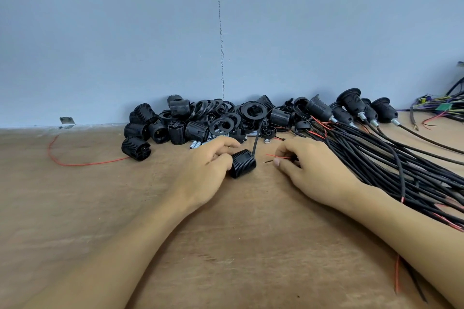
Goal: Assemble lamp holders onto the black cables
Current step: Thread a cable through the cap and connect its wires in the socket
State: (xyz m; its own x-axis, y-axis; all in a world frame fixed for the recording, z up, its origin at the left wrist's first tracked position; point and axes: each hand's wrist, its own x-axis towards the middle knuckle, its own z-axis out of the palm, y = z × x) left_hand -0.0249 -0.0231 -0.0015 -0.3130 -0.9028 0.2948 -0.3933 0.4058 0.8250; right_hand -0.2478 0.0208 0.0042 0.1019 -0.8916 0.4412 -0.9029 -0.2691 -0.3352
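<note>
The left hand [208, 170] lies on the wooden desk [75, 221]. Its grip is curled round a black ribbed lamp holder [244, 164], which lies on its side on the desk, between the two hands. The right hand [308, 170] is near it, and its grip pinches a cable end [278, 157] whose thin red and dark wires point toward the holder. The bundle of black cables [371, 155] spreads to the right behind this hand. A pile of loose holders [200, 118] lies against the blue wall [125, 32]. A loose red wire [75, 165] lies at the far left.
</note>
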